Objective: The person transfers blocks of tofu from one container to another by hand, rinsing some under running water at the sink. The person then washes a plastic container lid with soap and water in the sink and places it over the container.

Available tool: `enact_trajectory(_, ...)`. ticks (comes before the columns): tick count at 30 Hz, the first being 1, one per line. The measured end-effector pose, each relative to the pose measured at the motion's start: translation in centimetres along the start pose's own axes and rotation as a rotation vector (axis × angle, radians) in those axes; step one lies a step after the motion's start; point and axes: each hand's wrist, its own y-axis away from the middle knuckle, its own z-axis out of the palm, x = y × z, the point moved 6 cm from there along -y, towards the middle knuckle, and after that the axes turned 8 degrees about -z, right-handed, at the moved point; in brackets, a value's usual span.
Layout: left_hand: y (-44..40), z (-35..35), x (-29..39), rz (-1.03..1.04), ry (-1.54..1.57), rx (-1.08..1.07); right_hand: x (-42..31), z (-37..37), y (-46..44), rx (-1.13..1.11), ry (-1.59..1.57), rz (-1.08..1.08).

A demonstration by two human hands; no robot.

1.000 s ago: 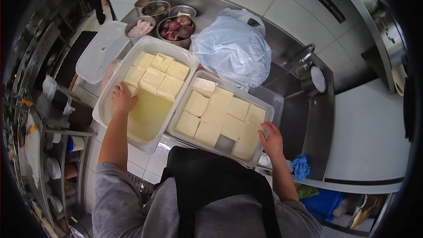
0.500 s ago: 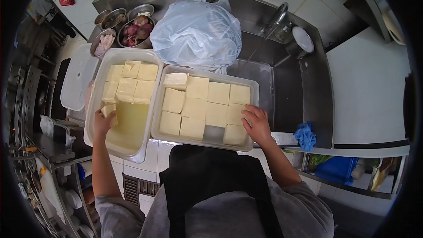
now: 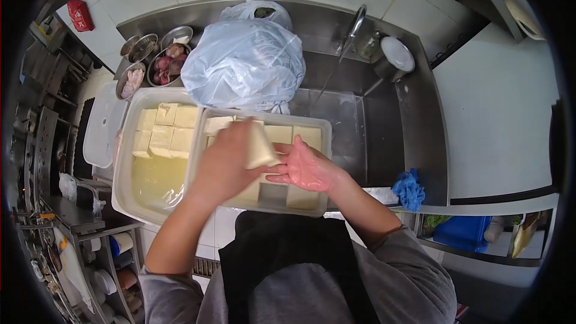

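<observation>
Above the translucent tray (image 3: 328, 171), the left hand (image 3: 225, 159) holds one pale block (image 3: 260, 147) between thumb and fingers, the piece tilted. Half a second earlier, that hand and the block were down in the white tub (image 3: 122, 186) alongside; both have since been brought across. The right hand (image 3: 309, 165), previously palm down at the tray's right side, is now turned palm up over the tray, its fingers extended toward the block. Whether those fingertips touch it cannot be determined; the left hand is blurred.

Contents noted as follows. Tub: six pale blocks grouped at the far end in two rows of three, with yellowish liquid (image 3: 159, 177) exposed at the near end. Tray: flat pale blocks laid in rows, several obscured by the hands, with one gap in the near row. Behind the tub, one metal bowl holds purple onions (image 3: 170, 66) and another holds pale pink pieces (image 3: 132, 81); the contents of the smaller bowls beside them are unclear. Behind the tray sits a light plastic bag (image 3: 243, 63), dark green matter showing at its top.

Markings: the red packet (image 3: 80, 15) on the wall bears pale print, too small to read.
</observation>
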Motion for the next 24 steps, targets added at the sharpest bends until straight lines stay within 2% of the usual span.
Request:
enact_trajectory(1,-1.2,1.1,2.4,0.029,-0.059,-0.04,-0.7,-0.1,0.5,-0.005,0.009,-0.004)
enact_trajectory(3,-3.4,3.8,5.5,0.06,-0.119,-0.069,-3.7,-0.6,1.9,0.031,0.176,-0.227)
enact_trajectory(5,-5.0,4.9,8.3,0.221,-0.331,0.185,-6.0,-2.5,2.3,0.094,0.278,-0.286)
enact_trajectory(6,-5.4,4.7,8.9,0.214,-0.333,0.198,-7.5,-3.9,2.4,0.161,0.369,-0.343)
enact_trajectory(8,-5.5,4.0,10.5,0.241,-0.264,0.268,-10.4,-6.8,2.4,0.201,0.317,-0.327)
enact_trajectory(10,-5.0,5.2,9.8,0.17,-0.177,0.244,-14.9,-10.8,1.4,0.248,0.292,-0.451)
enact_trajectory(12,-4.9,8.0,7.8,0.006,-0.046,0.144,-19.4,-13.8,0.1,0.301,0.241,-0.493)
enact_trajectory(13,-4.7,8.8,7.7,-0.003,-0.057,0.157,-21.7,-15.7,-1.0,0.334,0.247,-0.523)
enact_trajectory(15,-5.1,10.9,7.1,-0.097,0.084,0.041,-25.5,-18.0,-2.9,0.373,0.255,-0.575)
enact_trajectory(19,-8.8,13.6,7.4,-0.022,0.29,0.157,-29.1,-20.4,-5.4,0.466,0.169,-0.654)
enact_trajectory(20,-10.5,14.1,7.4,-0.05,0.446,0.161,-29.2,-20.2,-5.4,0.465,0.162,-0.65)
enact_trajectory(22,-14.3,15.6,6.8,-0.141,0.695,0.153,-29.1,-19.1,-5.4,0.246,0.046,-0.654)
enact_trajectory(24,-19.0,17.2,6.2,-0.278,0.981,0.147,-29.1,-18.8,-5.4,0.239,0.029,-0.675)
